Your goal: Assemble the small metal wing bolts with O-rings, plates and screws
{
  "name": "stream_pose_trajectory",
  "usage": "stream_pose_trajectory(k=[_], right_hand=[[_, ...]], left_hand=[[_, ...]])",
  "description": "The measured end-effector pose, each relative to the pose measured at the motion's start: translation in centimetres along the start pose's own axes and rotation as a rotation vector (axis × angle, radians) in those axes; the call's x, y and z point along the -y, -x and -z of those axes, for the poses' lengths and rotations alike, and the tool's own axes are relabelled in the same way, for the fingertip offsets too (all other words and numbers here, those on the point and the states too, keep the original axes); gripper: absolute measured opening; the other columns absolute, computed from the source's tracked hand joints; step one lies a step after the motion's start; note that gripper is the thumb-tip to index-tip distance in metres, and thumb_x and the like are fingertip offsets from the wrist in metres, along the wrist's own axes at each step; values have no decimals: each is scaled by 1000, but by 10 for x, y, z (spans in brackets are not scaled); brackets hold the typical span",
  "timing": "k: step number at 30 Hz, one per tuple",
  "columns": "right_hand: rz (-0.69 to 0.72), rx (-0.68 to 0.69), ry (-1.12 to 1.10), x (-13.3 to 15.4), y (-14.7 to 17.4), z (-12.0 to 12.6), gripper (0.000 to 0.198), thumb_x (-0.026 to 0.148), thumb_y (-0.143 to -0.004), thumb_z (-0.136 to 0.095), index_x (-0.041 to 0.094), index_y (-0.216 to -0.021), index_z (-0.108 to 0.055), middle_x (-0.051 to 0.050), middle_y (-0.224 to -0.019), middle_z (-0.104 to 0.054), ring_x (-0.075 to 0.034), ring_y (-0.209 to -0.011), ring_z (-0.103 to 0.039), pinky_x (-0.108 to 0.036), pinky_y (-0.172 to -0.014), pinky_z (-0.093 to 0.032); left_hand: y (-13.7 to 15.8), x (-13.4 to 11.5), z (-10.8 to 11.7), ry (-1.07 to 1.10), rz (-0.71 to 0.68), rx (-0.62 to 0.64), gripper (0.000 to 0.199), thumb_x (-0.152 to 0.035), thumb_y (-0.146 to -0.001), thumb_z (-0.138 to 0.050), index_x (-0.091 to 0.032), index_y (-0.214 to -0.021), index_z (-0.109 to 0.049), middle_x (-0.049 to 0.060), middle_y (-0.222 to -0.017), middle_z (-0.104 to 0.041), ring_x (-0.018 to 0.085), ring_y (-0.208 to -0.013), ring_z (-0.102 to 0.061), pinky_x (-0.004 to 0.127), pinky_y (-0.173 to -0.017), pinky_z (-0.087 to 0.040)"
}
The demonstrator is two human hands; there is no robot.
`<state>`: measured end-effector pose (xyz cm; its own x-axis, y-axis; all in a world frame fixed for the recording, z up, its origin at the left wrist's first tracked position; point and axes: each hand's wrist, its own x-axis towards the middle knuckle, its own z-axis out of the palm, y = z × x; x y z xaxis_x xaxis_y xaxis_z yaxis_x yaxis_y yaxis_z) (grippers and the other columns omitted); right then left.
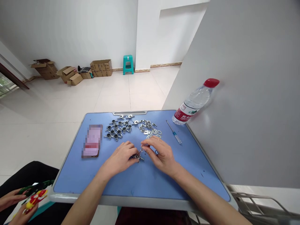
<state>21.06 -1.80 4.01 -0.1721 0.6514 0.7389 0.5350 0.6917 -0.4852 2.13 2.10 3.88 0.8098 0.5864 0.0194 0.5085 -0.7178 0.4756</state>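
My left hand (125, 156) rests on the tabletop with its fingers closed on a small metal fitting (136, 157), partly hidden under them. Just to its right, my right hand (160, 153) pinches a small, thin, partly clear item (141, 150) whose lower end meets the fitting; my fingers hide most of it, so I cannot tell its kind. A small dark ring (156, 152) lies beneath the right hand. Beyond the hands are several assembled metal fittings with black centres (119, 132), a heap of small metal pins (147, 123) and flat metal plates (154, 132).
On the blue table (77, 178) lie a phone (92, 140) at left and a screwdriver (173, 132) at right. A water bottle (194, 101) stands against the grey panel (246, 109). Another person's hands (29, 209) hold a red-yellow toy at lower left. Cardboard boxes (101, 68) and a stool (128, 64) stand behind.
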Motion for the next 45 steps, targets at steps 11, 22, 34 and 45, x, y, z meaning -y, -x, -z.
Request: stream_pose_trajectory(k=[11, 22, 34, 45], right_hand=[[35, 67, -20, -4, -3, 5, 13, 11, -94, -50, 20, -98, -57, -1, -72, -63, -15, -63, -51, -28, -62, -45], [73, 131, 7, -4, 0, 4, 13, 11, -96, -49, 20, -101, -57, -3, -78, -66, -15, -65, -51, -29, -65, -44], [67, 80, 87, 0, -1, 0, 14, 21, -99, -49, 19, -88, -57, 1, -62, -54, -13, -56, -45, -24, -57, -40], [140, 201, 47, 5, -3, 7, 26, 11, -97, -45, 17, -119, -57, -8, -91, -69, -17, -75, -61, -29, -64, -48]], left_hand=[[-1, 0, 3, 51, 20, 13, 4, -21, -90, -64, -20, -94, -64, 1, -93, -64, 21, -96, -55, 34, -84, -45], [-1, 0, 2, 49, 17, 9, 5, -20, -89, -65, -20, -93, -64, 1, -90, -63, 22, -96, -55, 34, -82, -46], [-1, 2, -1, -5, 11, -8, 6, -25, -91, -64, -20, -90, -62, 1, -88, -63, 21, -92, -55, 34, -79, -44], [-2, 0, 1, 11, 19, 7, 4, -22, -90, -65, -20, -94, -64, 1, -95, -66, 21, -94, -56, 36, -84, -46]])
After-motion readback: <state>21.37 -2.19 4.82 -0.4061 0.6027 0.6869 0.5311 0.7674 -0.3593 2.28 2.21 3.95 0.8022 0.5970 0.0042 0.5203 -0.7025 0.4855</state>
